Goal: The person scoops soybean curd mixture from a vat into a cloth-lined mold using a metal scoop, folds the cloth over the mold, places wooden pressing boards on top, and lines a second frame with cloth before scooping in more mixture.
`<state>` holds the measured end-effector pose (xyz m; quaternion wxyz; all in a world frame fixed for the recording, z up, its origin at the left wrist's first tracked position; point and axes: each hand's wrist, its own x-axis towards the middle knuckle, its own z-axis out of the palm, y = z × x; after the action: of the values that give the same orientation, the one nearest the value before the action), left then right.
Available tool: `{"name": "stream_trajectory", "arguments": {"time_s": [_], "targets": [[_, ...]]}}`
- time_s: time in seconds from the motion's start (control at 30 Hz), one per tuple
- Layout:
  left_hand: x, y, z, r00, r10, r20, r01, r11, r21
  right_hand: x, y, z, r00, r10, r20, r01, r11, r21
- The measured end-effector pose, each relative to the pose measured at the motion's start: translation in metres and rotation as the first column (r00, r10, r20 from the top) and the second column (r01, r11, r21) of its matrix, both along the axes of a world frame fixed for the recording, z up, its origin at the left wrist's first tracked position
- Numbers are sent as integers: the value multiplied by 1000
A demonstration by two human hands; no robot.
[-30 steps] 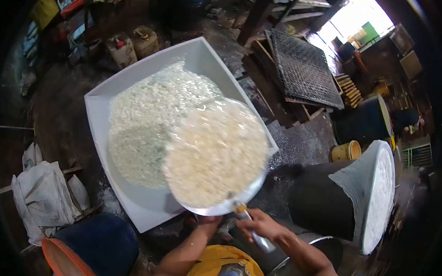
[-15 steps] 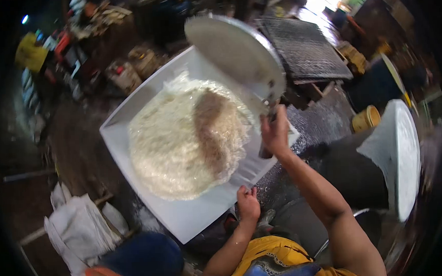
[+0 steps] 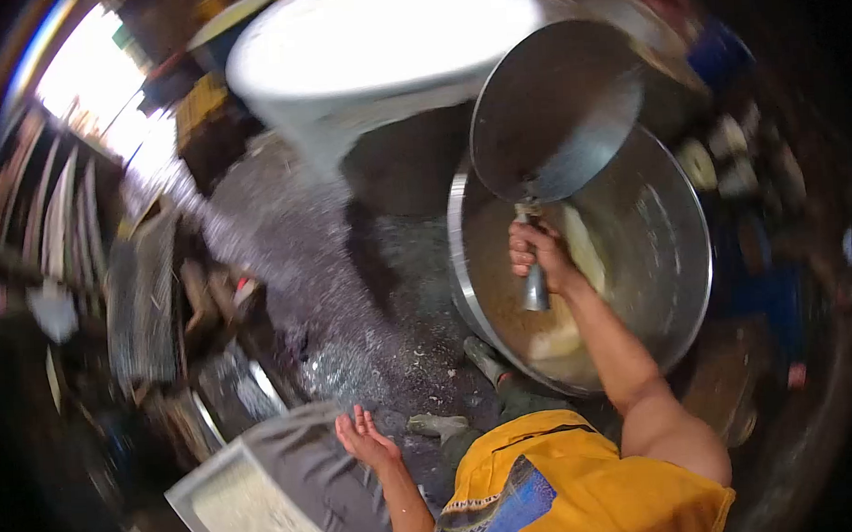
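My right hand is wrapped round the handle of a wide, round metal scoop. The scoop's broad bowl tilts over a large metal vat, covering part of its far rim. Pale off-white material lies inside the vat; its kind is unclear. Nothing is in my left hand, which is held low with fingers apart beside a white tray. A pale mass fills the tray, which is cut off by the bottom edge of the view.
Behind the vat stands a big white-topped container, overexposed. Wet, speckled floor runs between the vat and the clutter at left, where a ribbed panel leans. My boots stand near the vat's base.
My view has swung right from the tray to the vat. The scoop moved from above the tray's pale mass to over the vat. My left hand's curled fingers have opened.
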<state>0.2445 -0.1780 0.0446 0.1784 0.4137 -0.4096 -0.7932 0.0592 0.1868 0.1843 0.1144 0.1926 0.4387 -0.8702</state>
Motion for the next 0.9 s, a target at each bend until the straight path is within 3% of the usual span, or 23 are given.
{"name": "stream_trajectory", "arguments": {"time_s": [0.03,0.07,0.1,0.13,0.2,0.23,0.27,0.3,0.33,0.37,0.4,0.43,0.5,0.57,0.63,0.7,0.73,0.77,0.9], "targets": [[-28,31,3,991,-131,32,132,990,-49,-8,35,-34,991,-82,102,89,993,-76],[-53,67,13,965,-250,75,256,962,-93,-15,66,-72,979,-183,95,189,981,-54],[-75,96,18,926,-356,124,371,920,-127,-22,86,-109,959,-236,157,262,950,-169],[-101,127,17,875,-444,191,473,867,-155,-32,99,-162,925,-320,202,373,867,-331],[-134,183,15,755,-581,304,653,706,-275,-50,116,-213,851,-410,329,526,666,-529],[-160,214,10,695,-621,362,719,617,-320,-66,118,-251,873,-362,326,459,387,-800],[-177,246,8,653,-650,388,757,577,-307,-82,122,-288,906,-262,331,359,62,-931],[-194,276,7,610,-687,396,793,524,-312,-92,122,-304,885,-178,430,394,-206,-896],[-206,296,4,550,-702,452,835,448,-320,-97,112,-327,906,-94,414,311,-515,-799],[-214,310,-3,490,-709,507,871,372,-322,-100,99,-341,824,-184,537,358,-566,-742],[-218,317,-17,549,-559,622,835,326,-443,-104,81,-362,731,-299,614,330,-632,-701],[-217,317,-32,614,-396,683,788,254,-561,-109,73,-389,749,-323,579,260,-660,-705],[-216,330,-33,615,-292,733,786,146,-601,-110,64,-445,744,-342,575,198,-708,-677],[-215,330,-37,628,-176,758,775,57,-629,-94,65,-485,610,-302,733,409,-671,-618],[-216,350,-33,589,-13,808,806,71,-587,-62,64,-521,449,-291,845,661,-528,-533],[-206,303,-41,594,-1,804,803,61,-593,-20,65,-549,305,-318,898,872,-286,-398],[-199,270,-37,463,39,885,868,-220,-445,2,64,-558,257,-333,908,933,-161,-322],[-192,237,-33,382,112,917,826,-487,-285,21,64,-567,216,-345,914,970,-35,-242],[-205,262,-32,430,89,899,861,-341,-378,89,76,-581,131,-400,907,964,264,-23]]}}
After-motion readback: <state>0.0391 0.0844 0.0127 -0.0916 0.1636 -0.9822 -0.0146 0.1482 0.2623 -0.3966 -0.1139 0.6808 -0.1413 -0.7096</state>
